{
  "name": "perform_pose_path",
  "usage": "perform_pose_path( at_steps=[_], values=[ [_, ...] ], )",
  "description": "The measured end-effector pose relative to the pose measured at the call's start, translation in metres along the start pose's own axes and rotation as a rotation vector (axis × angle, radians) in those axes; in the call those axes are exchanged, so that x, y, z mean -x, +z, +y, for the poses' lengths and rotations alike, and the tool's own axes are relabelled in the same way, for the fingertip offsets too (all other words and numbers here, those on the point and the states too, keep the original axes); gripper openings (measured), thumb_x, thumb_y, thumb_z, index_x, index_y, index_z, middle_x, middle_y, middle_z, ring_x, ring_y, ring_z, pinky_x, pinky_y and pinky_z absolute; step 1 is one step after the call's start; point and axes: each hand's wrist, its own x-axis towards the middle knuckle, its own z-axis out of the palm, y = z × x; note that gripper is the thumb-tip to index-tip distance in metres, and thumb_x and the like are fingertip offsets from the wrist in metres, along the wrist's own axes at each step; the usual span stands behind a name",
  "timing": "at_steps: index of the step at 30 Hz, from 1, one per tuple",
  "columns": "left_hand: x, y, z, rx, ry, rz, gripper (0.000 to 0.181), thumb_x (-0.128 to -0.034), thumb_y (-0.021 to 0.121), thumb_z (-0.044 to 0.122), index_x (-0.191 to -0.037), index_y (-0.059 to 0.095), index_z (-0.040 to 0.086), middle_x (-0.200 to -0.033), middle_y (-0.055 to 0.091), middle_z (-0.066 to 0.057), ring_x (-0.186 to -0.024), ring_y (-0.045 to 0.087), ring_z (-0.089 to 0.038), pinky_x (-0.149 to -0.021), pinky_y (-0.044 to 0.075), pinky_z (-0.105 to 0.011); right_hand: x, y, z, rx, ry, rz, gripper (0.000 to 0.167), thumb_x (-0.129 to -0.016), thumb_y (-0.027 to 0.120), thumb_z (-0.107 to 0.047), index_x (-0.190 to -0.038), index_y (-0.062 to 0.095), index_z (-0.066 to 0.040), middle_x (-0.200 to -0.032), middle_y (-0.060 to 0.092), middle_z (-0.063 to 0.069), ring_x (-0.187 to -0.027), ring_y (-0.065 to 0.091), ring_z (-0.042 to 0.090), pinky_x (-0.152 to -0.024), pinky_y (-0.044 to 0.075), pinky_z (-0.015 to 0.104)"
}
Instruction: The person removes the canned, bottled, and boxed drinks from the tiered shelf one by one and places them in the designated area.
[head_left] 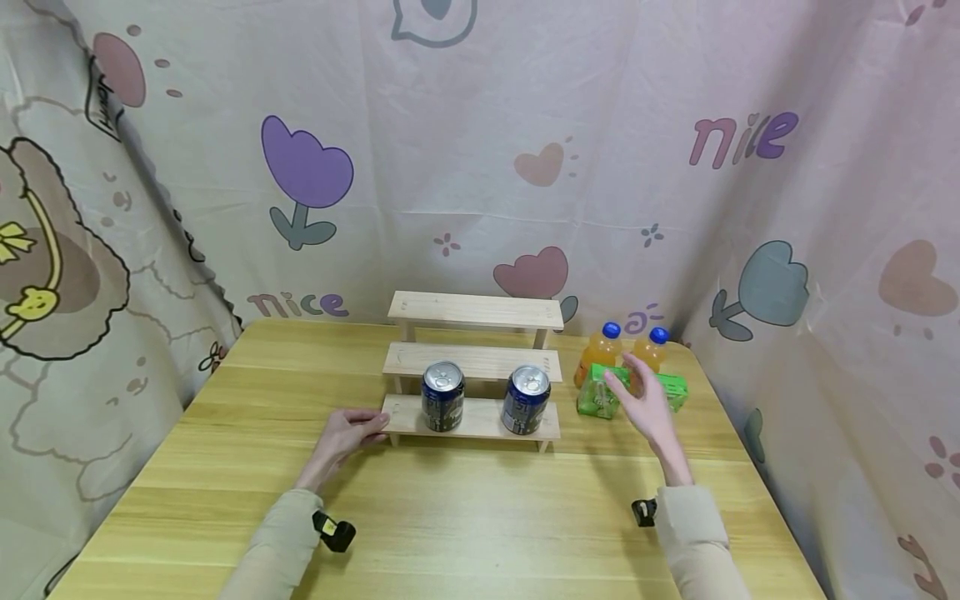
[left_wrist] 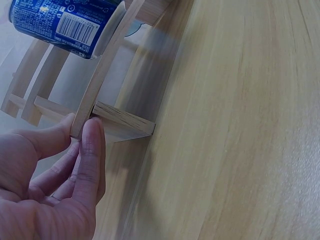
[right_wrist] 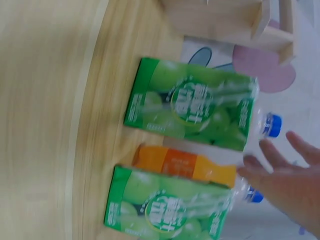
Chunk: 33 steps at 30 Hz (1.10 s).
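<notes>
My left hand (head_left: 350,435) pinches the left end of the bottom step of a wooden three-step rack (head_left: 475,361) between thumb and fingers; the left wrist view shows the grip on the board's edge. On that bottom step stand two dark blue cans, a left can (head_left: 442,397) and a right can (head_left: 527,400). My right hand (head_left: 647,406) hovers with spread fingers by two green juice cartons, the nearer-to-rack carton (right_wrist: 192,104) and the other carton (right_wrist: 167,204). Behind them are two orange drink bottles with blue caps, a left bottle (head_left: 597,354) and a right bottle (head_left: 651,348).
The rack stands toward the back of a wooden table (head_left: 465,525), its middle and top steps bare. A printed cloth (head_left: 450,150) hangs behind and at both sides. Small black devices are strapped to both wrists.
</notes>
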Motion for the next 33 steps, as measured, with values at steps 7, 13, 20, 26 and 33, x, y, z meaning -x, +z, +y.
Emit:
perform_pose_path(
  at_steps=[7, 13, 20, 26, 33],
  values=[
    [0.000, -0.001, -0.001, 0.002, 0.012, -0.010, 0.043, -0.0974, 0.063, 0.001, -0.130, 0.050, -0.024, -0.091, 0.070, -0.003, -0.074, 0.071, -0.007, -0.074, 0.065, -0.017, 0.010, 0.019, -0.013, 0.064, -0.012, 0.038, 0.071, -0.099, 0.063, -0.040, -0.155, 0.033, -0.007, -0.162, 0.030, 0.021, -0.150, 0.027, 0.042, -0.124, 0.023, 0.070],
    [0.001, -0.001, 0.000, 0.020, 0.012, -0.007, 0.044, -0.0962, 0.065, 0.001, -0.129, 0.051, -0.024, -0.090, 0.071, -0.002, -0.074, 0.072, -0.007, -0.074, 0.065, -0.017, 0.015, 0.036, -0.026, 0.065, -0.042, -0.004, 0.072, -0.098, 0.064, -0.041, -0.155, 0.034, -0.010, -0.162, 0.031, 0.018, -0.150, 0.028, 0.041, -0.122, 0.023, 0.073],
    [0.000, -0.001, -0.001, 0.020, 0.004, -0.004, 0.044, -0.0972, 0.064, 0.001, -0.131, 0.049, -0.024, -0.090, 0.071, -0.001, -0.074, 0.071, -0.005, -0.074, 0.065, -0.016, 0.020, 0.055, -0.037, 0.065, -0.123, -0.049, 0.074, -0.093, 0.071, -0.037, -0.153, 0.038, -0.010, -0.155, 0.040, 0.017, -0.144, 0.037, 0.040, -0.119, 0.032, 0.071],
    [-0.002, -0.002, -0.001, -0.005, 0.009, -0.002, 0.042, -0.0981, 0.062, 0.001, -0.130, 0.050, -0.023, -0.089, 0.070, 0.000, -0.074, 0.071, -0.004, -0.074, 0.064, -0.015, 0.021, 0.067, -0.039, 0.039, -0.170, -0.086, 0.076, -0.088, 0.076, -0.035, -0.151, 0.041, -0.010, -0.151, 0.044, 0.017, -0.140, 0.041, 0.039, -0.117, 0.038, 0.067],
    [-0.002, -0.001, -0.001, -0.004, 0.006, -0.003, 0.043, -0.0977, 0.063, 0.001, -0.131, 0.050, -0.023, -0.091, 0.070, -0.001, -0.075, 0.071, -0.004, -0.074, 0.064, -0.015, 0.019, 0.078, -0.039, 0.026, -0.184, -0.114, 0.077, -0.083, 0.081, -0.033, -0.147, 0.044, -0.011, -0.148, 0.047, 0.014, -0.134, 0.045, 0.036, -0.117, 0.041, 0.061]
  ],
)
